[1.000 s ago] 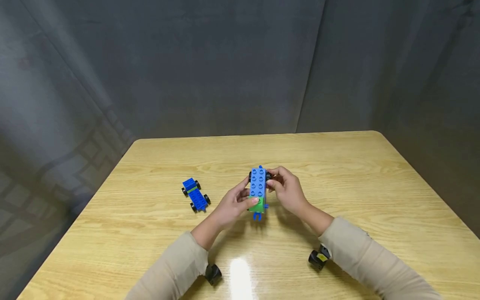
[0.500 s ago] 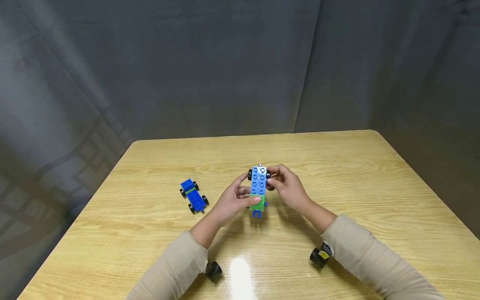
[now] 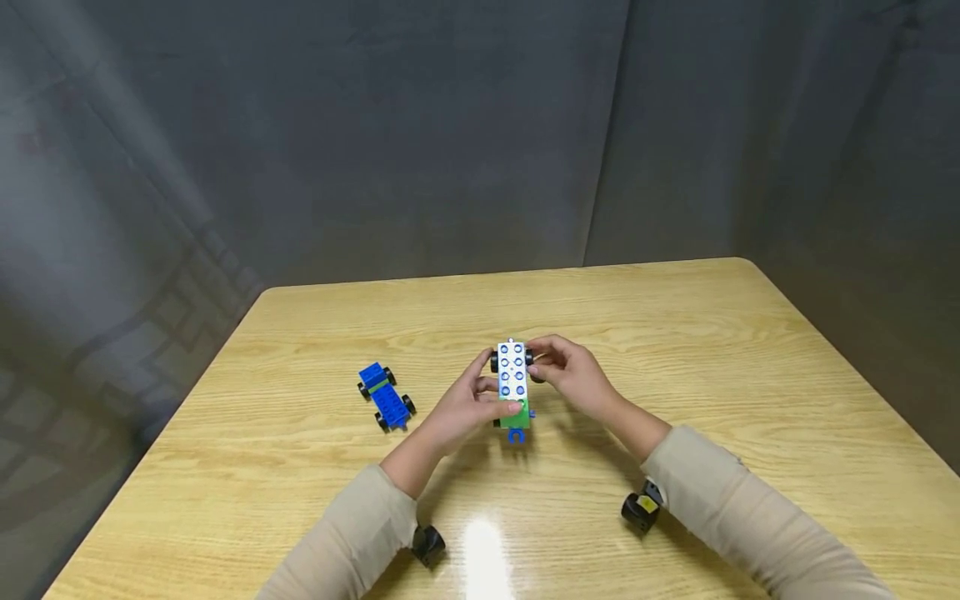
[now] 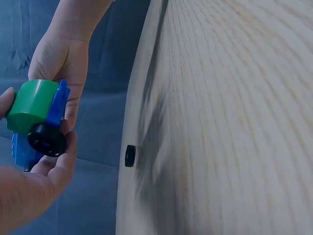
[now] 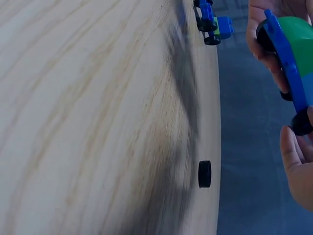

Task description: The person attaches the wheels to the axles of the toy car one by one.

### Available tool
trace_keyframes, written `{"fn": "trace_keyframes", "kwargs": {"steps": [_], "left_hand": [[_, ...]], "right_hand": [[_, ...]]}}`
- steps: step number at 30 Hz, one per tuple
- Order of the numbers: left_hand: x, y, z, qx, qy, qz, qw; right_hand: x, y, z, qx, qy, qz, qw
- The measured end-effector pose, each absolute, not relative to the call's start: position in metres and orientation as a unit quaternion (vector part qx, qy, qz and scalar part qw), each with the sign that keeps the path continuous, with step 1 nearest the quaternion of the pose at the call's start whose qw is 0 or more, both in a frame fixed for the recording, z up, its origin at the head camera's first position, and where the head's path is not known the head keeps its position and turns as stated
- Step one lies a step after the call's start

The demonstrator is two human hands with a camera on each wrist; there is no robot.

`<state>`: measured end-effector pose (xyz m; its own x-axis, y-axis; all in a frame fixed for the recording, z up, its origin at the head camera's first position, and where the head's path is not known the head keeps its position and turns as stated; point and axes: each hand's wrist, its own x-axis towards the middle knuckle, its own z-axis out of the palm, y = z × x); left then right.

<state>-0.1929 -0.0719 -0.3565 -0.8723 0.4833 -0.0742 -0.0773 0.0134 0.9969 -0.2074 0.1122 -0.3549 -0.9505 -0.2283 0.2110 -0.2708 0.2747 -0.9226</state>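
In the head view my left hand (image 3: 463,414) grips a brick-built toy car (image 3: 513,371) above the table, its thumb on the green rear brick (image 3: 509,419). The studded blue top looks nearly white with glare. My right hand (image 3: 577,379) pinches the black wheel (image 5: 302,122) at the car's far right corner, as the right wrist view shows. A blue tow hook (image 3: 516,435) sticks out at the near end. The left wrist view shows the near left wheel (image 4: 46,139). Fingers partly hide the car's sides and underside.
A second blue toy car (image 3: 386,397) with black wheels stands on the wooden table (image 3: 315,517), left of my hands. One loose black wheel (image 5: 204,174) stands on edge on the tabletop. Dark curtains (image 3: 420,150) hang behind and beside the table.
The held car has shifted slightly left and lower in the head view, and glare now whitens its blue top. Both hands keep their hold. The view itself has moved a little.
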Motion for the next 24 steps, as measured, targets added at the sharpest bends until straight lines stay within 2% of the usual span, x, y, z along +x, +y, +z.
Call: {"fn": "trace_keyframes", "kwargs": {"steps": [14, 24], "left_hand": [[-0.195, -0.077, -0.358, 0.123, 0.685, 0.696, 0.176], [-0.199, -0.077, -0.362, 0.098, 0.684, 0.703, 0.168]], "right_hand": [[-0.216, 0.126, -0.36, 0.152, -0.823, 0.547, 0.003], [-0.227, 0.135, -0.367, 0.107, -0.86, 0.498, -0.037]]}}
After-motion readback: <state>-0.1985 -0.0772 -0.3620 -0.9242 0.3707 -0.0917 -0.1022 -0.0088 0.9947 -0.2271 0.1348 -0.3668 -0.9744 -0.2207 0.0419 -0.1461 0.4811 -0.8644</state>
